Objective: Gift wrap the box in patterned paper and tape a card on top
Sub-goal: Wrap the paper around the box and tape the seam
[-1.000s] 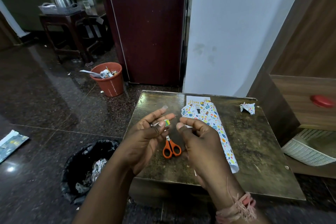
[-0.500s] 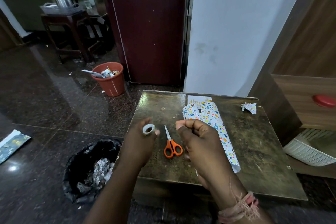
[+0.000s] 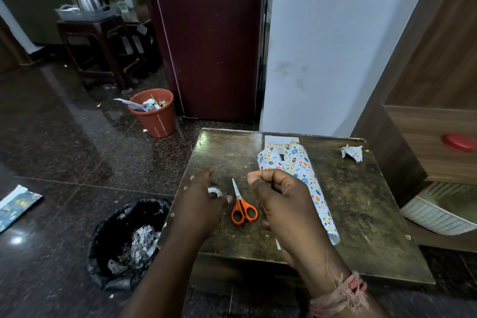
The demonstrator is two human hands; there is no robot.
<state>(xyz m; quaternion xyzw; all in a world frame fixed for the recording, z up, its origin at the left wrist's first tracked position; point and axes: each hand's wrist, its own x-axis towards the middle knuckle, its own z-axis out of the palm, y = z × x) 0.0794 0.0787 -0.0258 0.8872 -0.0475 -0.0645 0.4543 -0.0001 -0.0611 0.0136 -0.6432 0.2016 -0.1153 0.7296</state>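
Note:
On the worn wooden table [image 3: 361, 214] lies the patterned wrapping paper [image 3: 313, 188], a long loose fold running from the far middle toward the near edge. A white card [image 3: 276, 142] with gold lettering peeks out at its far end. No box shows. My left hand [image 3: 204, 201] hovers low over the table with fingers spread, touching a small tape roll [image 3: 215, 191] that sits under it. My right hand [image 3: 281, 204] is raised beside the paper, thumb and forefinger pinched on a piece of clear tape that I can barely see. Orange-handled scissors [image 3: 241, 208] lie between my hands.
A crumpled paper scrap [image 3: 352, 153] sits at the table's far right corner. On the floor to the left are a black bin bag [image 3: 124, 240] with scraps and a terracotta bucket [image 3: 154, 113]. A wooden cabinet [image 3: 433, 142] and white basket [image 3: 436, 212] stand right.
My left hand has moved away from my right hand and lowered the tape roll to the table, left of the scissors. My right hand has stayed raised and pinched.

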